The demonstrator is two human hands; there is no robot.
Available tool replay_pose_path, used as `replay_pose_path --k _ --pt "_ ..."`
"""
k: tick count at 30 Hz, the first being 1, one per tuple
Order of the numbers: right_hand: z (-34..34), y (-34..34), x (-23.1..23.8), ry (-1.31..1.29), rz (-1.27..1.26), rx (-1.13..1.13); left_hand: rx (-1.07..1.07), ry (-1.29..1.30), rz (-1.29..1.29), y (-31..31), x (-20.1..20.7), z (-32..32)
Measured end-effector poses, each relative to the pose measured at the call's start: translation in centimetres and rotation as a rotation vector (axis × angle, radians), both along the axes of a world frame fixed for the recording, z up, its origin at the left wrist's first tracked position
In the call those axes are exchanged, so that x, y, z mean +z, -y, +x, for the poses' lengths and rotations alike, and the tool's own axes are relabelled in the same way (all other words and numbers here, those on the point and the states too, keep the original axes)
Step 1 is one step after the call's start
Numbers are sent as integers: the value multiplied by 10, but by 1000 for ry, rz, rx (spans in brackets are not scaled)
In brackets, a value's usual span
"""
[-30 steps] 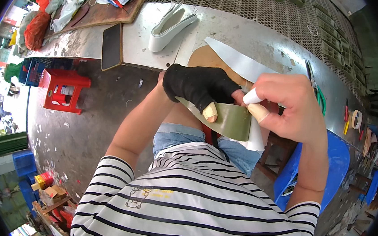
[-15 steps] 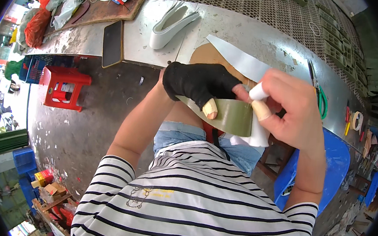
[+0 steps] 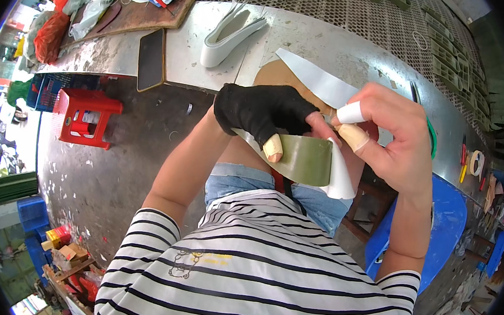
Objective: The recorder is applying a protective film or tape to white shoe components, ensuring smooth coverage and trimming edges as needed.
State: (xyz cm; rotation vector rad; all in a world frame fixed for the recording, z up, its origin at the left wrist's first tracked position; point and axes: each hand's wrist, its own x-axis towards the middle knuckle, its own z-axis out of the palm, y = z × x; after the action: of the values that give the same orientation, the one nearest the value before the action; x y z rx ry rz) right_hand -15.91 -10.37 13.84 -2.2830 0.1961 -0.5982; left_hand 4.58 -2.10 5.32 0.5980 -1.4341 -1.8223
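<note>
My left hand [image 3: 268,111], in a black fingerless glove with a wrapped thumb, is closed around a glossy olive-green curved strip [image 3: 308,160] above my lap. A white flap [image 3: 339,174] hangs at the strip's right end; whether it is joined to the strip cannot be seen. Close to my left fingertips, my right hand [image 3: 388,136] has its thumb and index finger, both wrapped in tape, pinched together. What sits between them, if anything, is too small to make out. On the bench just beyond lie a white curved sheet [image 3: 318,82] and a brown piece [image 3: 280,76].
A bundle of white strips [image 3: 229,38] and a dark phone-like slab [image 3: 151,59] lie on the metal bench. Green-handled scissors [image 3: 431,137] are partly behind my right hand. Olive-green pieces [image 3: 457,67] rest on mesh at the back right. A red stool [image 3: 85,113] stands left.
My right hand has turned and risen slightly, with its pinch still beside my left fingertips. The white flap now hangs more openly, and the olive-green strip has shifted slightly left and down.
</note>
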Motion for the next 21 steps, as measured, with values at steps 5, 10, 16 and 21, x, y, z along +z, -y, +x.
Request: replay_pose_path --k 5,10,16,21 --pt "1 -1 -2 -38 56 26 -26 283 -264 2 15 -3" --pt "-23 -2 -7 -7 126 -77 389 793 -562 -17 40 -11" --pt "-6 -38 -40 238 420 -507 884 1132 -640 -25 50 -43" --pt "4 -46 -43 212 292 -597 945 1192 -675 -25 50 -49"
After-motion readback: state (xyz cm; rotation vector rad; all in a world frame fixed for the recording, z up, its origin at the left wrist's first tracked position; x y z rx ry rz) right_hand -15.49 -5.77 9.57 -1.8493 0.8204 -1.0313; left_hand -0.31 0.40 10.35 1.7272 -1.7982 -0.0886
